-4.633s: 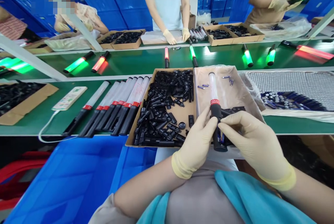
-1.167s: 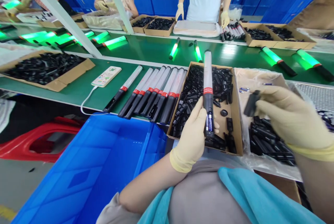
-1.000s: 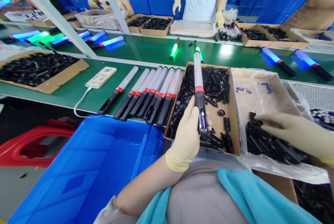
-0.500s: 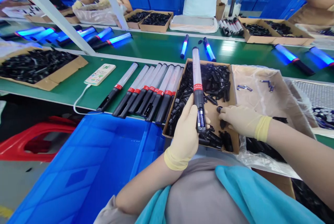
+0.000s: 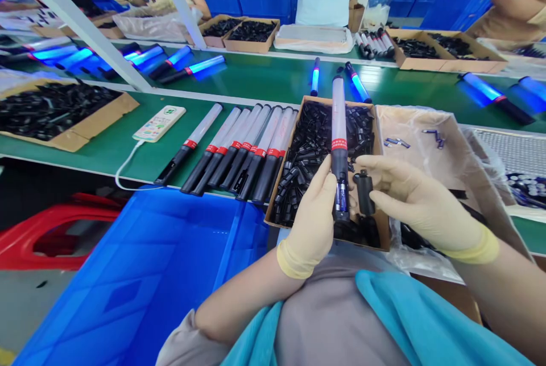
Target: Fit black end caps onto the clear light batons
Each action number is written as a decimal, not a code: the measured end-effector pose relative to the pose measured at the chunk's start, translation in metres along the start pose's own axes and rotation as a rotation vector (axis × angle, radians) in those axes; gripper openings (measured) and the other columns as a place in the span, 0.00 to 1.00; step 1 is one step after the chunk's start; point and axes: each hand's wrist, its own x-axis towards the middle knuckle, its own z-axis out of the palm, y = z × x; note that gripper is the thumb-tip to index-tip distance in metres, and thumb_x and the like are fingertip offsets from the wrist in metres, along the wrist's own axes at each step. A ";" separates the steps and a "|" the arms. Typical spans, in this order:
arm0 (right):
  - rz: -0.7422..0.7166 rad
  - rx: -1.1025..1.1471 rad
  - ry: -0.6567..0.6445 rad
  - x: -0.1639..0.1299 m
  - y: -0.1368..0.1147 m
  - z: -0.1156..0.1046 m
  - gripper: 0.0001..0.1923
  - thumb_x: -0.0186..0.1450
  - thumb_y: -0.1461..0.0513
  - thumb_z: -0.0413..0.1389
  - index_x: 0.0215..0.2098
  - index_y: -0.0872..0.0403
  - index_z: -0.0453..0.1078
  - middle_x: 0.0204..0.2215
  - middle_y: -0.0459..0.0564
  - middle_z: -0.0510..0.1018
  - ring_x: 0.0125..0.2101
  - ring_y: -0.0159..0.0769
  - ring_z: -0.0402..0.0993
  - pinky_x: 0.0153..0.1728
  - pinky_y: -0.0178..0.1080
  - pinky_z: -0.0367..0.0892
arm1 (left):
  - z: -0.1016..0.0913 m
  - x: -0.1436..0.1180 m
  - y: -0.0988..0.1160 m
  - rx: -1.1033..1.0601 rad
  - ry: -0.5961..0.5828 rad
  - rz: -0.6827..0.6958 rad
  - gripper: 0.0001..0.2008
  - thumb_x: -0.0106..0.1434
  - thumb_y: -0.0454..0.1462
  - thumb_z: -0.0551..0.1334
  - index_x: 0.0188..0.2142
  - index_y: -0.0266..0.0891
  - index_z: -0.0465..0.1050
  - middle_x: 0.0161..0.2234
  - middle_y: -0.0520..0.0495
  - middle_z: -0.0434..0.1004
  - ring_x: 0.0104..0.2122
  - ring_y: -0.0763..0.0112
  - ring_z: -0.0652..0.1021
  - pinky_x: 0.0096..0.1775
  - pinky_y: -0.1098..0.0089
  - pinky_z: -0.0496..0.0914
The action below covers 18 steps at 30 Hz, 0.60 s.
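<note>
My left hand [image 5: 313, 215], in a pale glove, is closed around the black handle of a light stick [image 5: 339, 110]. The stick stands nearly upright, with a clear tube, a red band and an uncovered battery slot where batteries [image 5: 342, 195] show. Just right of the handle, my gloved right hand [image 5: 409, 201] grips a black battery cover [image 5: 364, 192] between thumb and fingers. Cover and stick are close together; whether they touch I cannot tell. Beneath both hands lies a cardboard box [image 5: 385, 232] holding many black covers.
Several unlit light sticks [image 5: 247, 144] lie left of the box, beside a white power bank [image 5: 160, 124] with a cable. A lined box [image 5: 420, 164] with a few batteries stands right. Lit sticks [image 5: 358, 84] lie on the green belt [image 5: 264, 78]. A blue bin [image 5: 170, 252] is front left. Co-workers sit opposite.
My right hand has come up from the box with a battery cover. The light stick in my left hand has shifted slightly right. Lit sticks on the belt have moved right.
</note>
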 end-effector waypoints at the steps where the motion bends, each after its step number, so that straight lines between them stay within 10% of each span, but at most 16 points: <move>1: 0.010 0.056 0.011 -0.001 -0.004 0.008 0.21 0.68 0.59 0.58 0.59 0.47 0.67 0.40 0.47 0.81 0.36 0.35 0.79 0.35 0.38 0.77 | 0.000 -0.001 -0.001 0.010 -0.017 0.012 0.23 0.71 0.45 0.62 0.64 0.51 0.71 0.64 0.48 0.73 0.61 0.60 0.74 0.61 0.62 0.68; 12: -0.012 0.039 -0.027 -0.005 0.001 0.022 0.15 0.69 0.58 0.58 0.53 0.47 0.69 0.32 0.46 0.76 0.37 0.37 0.78 0.35 0.39 0.76 | 0.004 -0.006 -0.003 -0.079 -0.061 -0.024 0.23 0.71 0.45 0.61 0.65 0.51 0.70 0.67 0.50 0.68 0.67 0.57 0.67 0.67 0.58 0.62; 18: -0.235 -0.516 0.201 -0.007 -0.002 0.031 0.20 0.67 0.61 0.58 0.57 0.49 0.70 0.42 0.52 0.73 0.43 0.40 0.74 0.47 0.45 0.73 | 0.005 -0.006 0.000 -0.009 -0.078 0.014 0.23 0.72 0.48 0.59 0.63 0.48 0.72 0.60 0.46 0.76 0.63 0.56 0.71 0.64 0.56 0.64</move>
